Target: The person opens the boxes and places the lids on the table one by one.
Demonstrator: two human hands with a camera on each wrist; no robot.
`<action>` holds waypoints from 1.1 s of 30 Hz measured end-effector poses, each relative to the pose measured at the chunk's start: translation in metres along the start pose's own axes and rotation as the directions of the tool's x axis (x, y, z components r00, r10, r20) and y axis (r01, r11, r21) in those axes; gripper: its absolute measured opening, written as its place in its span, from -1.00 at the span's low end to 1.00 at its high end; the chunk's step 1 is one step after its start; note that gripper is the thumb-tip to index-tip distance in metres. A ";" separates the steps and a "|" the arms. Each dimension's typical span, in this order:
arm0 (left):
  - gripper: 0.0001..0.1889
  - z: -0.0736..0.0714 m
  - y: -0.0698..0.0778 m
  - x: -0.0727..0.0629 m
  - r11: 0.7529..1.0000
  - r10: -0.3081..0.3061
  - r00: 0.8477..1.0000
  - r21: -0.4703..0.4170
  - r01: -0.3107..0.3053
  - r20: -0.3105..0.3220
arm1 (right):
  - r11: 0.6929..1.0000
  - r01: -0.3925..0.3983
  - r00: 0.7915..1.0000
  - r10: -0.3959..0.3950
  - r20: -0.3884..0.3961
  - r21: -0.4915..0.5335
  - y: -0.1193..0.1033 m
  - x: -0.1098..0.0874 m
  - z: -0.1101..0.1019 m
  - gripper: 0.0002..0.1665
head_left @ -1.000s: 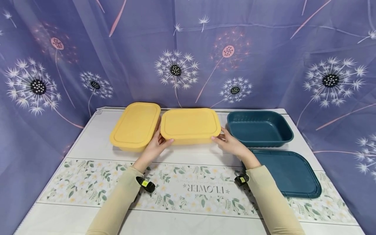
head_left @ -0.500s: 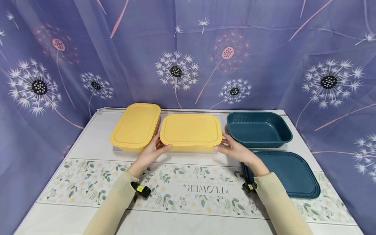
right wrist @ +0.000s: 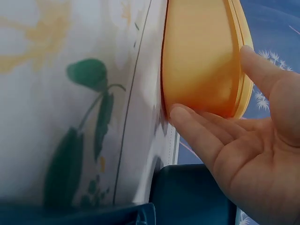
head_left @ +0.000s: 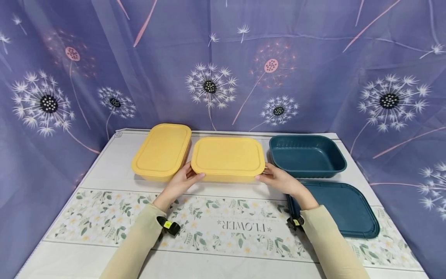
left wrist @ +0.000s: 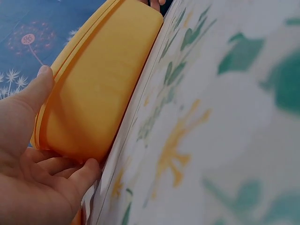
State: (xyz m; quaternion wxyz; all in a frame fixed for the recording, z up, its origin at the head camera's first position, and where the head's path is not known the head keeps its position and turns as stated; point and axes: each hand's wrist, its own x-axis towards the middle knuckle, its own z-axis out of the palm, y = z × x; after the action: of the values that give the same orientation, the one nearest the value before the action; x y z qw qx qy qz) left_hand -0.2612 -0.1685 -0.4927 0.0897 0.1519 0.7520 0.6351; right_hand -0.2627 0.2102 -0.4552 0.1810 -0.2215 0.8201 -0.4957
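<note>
At the far left corner of the table (head_left: 216, 267), which wears a white cover, you have a lidded yellow food container (head_left: 162, 151), its long sides running away from you. Just right of it is your left hand (head_left: 178, 185), below a beige sleeve (head_left: 137, 240) with a black wrist strap (head_left: 169, 225). This hand grips the near left corner of a second lidded yellow food container (head_left: 228, 157): the left wrist view shows the thumb at the lid's rim and the fingers around the end wall. Whether its knuckles touch the first container cannot be told.

The second container lies crosswise near the middle of the table's far edge, between your hands, its lid level; whether its whole base bears on the cover cannot be told. Below it, a floral band (head_left: 240, 248) crosses the table from left edge to right, printed with an upside-down "FLOWER" (head_left: 243, 226). Your right hand (head_left: 281, 180) holds the container's near right corner, thumb at the lid's rim, fingers extended along the end wall.

Near the far right corner, a dark teal food container (head_left: 308, 157) stands with its hollow interior upward. Just nearer to you, toward the table's right edge, a matching teal lid (head_left: 345, 209) lies flat, partly covered by your right forearm. A purple dandelion-print curtain (head_left: 313, 23) hangs behind the far edge.
</note>
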 end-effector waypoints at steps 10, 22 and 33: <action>-0.31 0.002 0.002 0.002 0.999 -0.022 0.999 0.043 0.024 -0.046 | 0.995 -0.058 0.997 0.054 -0.049 -0.083 -0.005 0.000 0.000 -0.26; -0.25 0.004 0.005 0.000 0.998 -0.048 0.996 0.033 0.051 -0.077 | 0.995 -0.076 0.996 0.073 -0.049 -0.066 -0.008 -0.001 -0.002 -0.22; -0.27 0.006 0.007 -0.006 0.998 -0.063 0.998 -0.003 0.063 -0.030 | 0.986 -0.146 0.989 0.145 -0.018 -0.077 -0.012 -0.011 -0.010 -0.27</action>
State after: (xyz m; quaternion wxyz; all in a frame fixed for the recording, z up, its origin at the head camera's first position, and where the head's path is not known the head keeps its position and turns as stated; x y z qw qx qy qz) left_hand -0.2524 -0.1638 -0.4875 0.0986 0.1185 0.7572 0.6348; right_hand -0.2570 0.2184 -0.4395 0.2030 -0.1648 0.8538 -0.4502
